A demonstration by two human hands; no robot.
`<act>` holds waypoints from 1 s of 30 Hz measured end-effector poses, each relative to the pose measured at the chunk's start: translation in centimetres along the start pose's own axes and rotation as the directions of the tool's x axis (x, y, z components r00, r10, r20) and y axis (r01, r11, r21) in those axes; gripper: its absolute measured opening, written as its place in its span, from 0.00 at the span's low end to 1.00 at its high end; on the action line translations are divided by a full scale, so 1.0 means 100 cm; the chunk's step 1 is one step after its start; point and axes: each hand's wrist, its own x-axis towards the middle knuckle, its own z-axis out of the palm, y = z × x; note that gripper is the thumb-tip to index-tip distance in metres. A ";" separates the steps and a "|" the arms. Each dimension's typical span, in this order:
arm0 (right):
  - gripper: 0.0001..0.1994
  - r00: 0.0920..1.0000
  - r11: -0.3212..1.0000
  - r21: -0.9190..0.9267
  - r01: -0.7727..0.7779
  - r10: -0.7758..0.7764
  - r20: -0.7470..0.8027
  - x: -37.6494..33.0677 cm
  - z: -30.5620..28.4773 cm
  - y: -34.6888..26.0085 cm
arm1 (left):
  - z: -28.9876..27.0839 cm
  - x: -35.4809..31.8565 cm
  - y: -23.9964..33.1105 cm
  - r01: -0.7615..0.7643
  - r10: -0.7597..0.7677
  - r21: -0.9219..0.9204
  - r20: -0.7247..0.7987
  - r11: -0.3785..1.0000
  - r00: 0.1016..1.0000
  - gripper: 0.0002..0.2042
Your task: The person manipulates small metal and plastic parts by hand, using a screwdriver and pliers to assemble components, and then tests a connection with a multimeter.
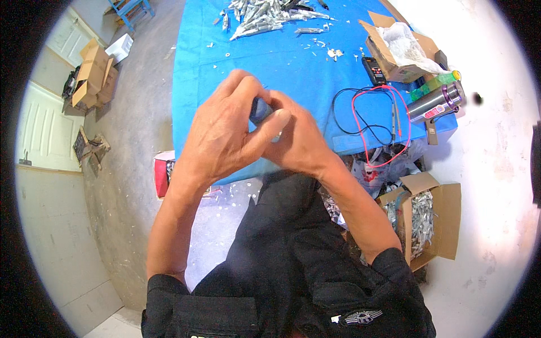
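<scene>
Above the near edge of the blue-covered table, my left hand point(217, 132) and my right hand point(301, 135) are brought together. Both are closed around a small dark blue rounded object point(259, 111). Only a short piece of it shows between my curled fingers and left thumb; the rest is hidden, so its kind cannot be made out. My right fingers are partly hidden behind my left hand. Farther off on the blue cloth point(197, 84) lies a heap of slim silver-grey pieces point(259, 17), with small white bits scattered around it.
At the table's right are a black handheld meter point(373, 71) with looped red and black leads, a metal flask point(434, 104), a green bottle point(437, 83) and a carton point(389, 53) holding white plastic. Below stands an open carton point(445, 225) of silver pieces. Cardboard boxes point(93, 76) sit left.
</scene>
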 end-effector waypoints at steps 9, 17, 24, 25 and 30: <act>0.14 0.996 0.892 0.448 -0.066 0.085 -0.022 0.012 0.019 0.018 | -0.007 -0.012 -0.008 0.050 -0.063 -0.260 -0.042 0.964 0.997 0.16; 0.09 0.985 0.979 0.195 -0.054 0.084 -0.149 0.012 0.012 0.019 | -0.007 -0.127 -0.116 0.535 -0.548 0.247 -0.021 0.808 0.836 0.25; 0.07 0.945 0.892 0.374 -0.254 0.311 -0.099 0.018 -0.005 0.016 | 0.015 -0.160 -0.105 0.525 -0.508 0.277 -0.137 0.804 0.850 0.21; 0.07 0.945 0.887 0.387 -0.250 0.312 -0.104 0.018 -0.006 0.016 | 0.016 -0.156 -0.098 0.531 -0.506 0.252 -0.162 0.809 0.847 0.20; 0.07 0.939 0.902 0.376 -0.211 0.294 -0.179 0.016 -0.010 0.028 | 0.045 -0.128 -0.077 0.327 -0.302 0.162 -0.160 0.931 0.940 0.14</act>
